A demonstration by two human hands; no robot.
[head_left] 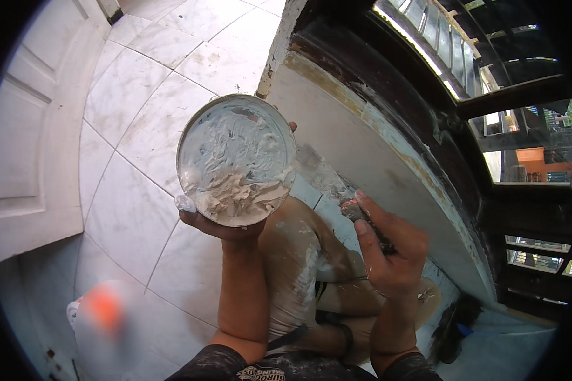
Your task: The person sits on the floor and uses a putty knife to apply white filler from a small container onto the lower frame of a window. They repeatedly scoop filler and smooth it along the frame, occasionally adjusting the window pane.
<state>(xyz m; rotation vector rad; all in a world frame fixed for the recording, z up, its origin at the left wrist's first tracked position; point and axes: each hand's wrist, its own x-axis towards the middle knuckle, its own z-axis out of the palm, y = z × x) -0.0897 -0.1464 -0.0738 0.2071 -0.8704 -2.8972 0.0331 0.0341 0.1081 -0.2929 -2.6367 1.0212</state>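
Observation:
My left hand point(225, 228) grips a round shallow can point(235, 146) from below, its top tilted toward me, with pale grey and beige paste point(235, 193) spread inside. My right hand point(391, 247) is wrapped round the handle of a putty knife point(327, 178), whose paste-smeared blade points up-left, just right of the can. The blade's tip is hard to make out. My bent, paste-flecked legs point(292, 267) lie below both hands.
A white panelled door point(35, 127) stands at left on tiled floor point(136, 178). At right rises a low pale wall point(375, 165) under dark window framework point(483, 190). A blurred orange-and-white object point(105, 308) is at lower left, a dark bundle point(451, 324) at lower right.

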